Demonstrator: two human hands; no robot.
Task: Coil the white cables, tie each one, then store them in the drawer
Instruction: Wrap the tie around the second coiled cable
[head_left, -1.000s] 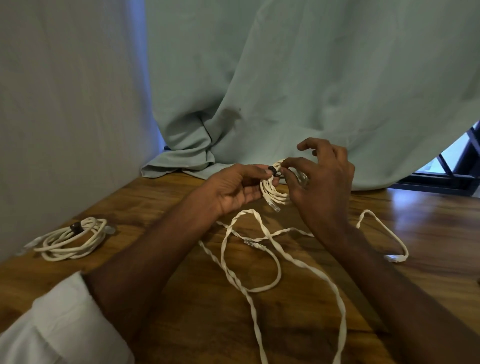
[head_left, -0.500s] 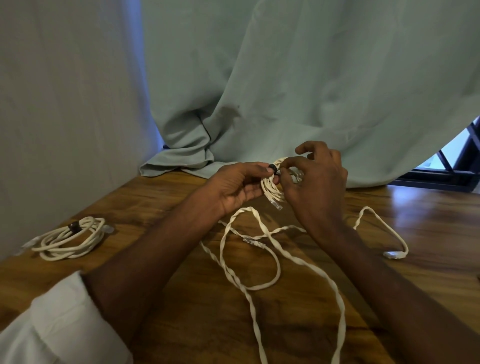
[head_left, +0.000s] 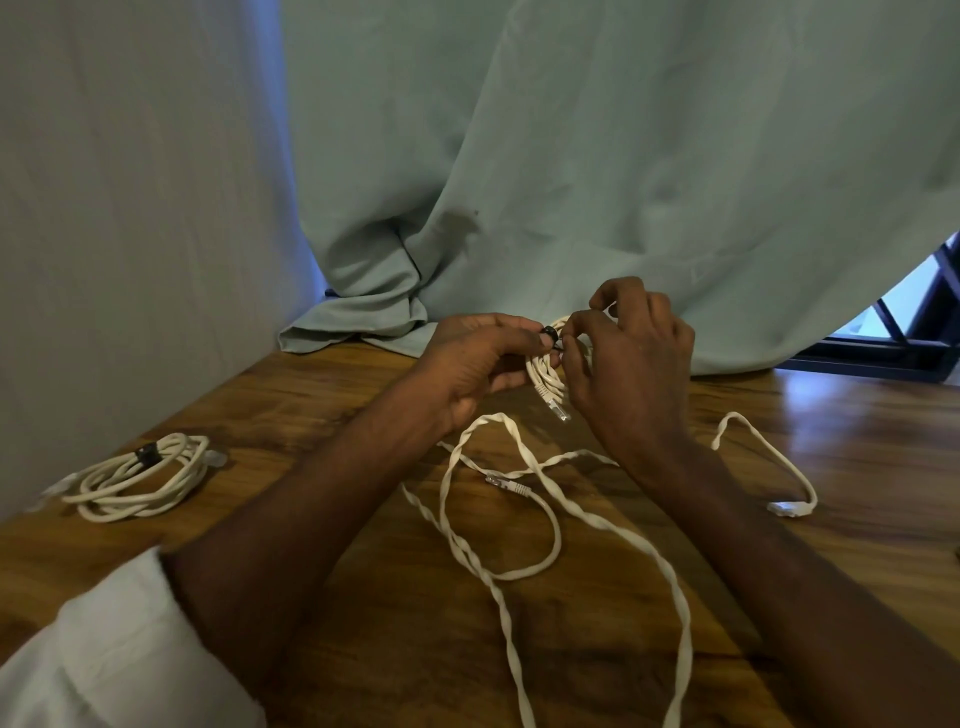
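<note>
My left hand (head_left: 475, 364) and my right hand (head_left: 631, 364) together hold a small coiled white cable (head_left: 545, 376) above the far side of the wooden table (head_left: 389, 649). A black tie (head_left: 549, 331) sits at the top of that coil, pinched between the fingertips of both hands. One clear plug (head_left: 560, 411) hangs below the coil. A flat white cable (head_left: 571, 519) lies loose and twisted on the table under my arms, running off the near edge. A coiled white cable with a black tie (head_left: 137, 475) rests at the table's left side.
A pale green curtain (head_left: 571, 182) hangs behind the table and bunches on its far edge. A grey wall (head_left: 130, 208) stands on the left. A dark window frame (head_left: 909, 338) shows at the right. No drawer is in view.
Both hands have stayed at the coil, with the right fingers shifting slightly around the black tie. The cables on the table have not moved.
</note>
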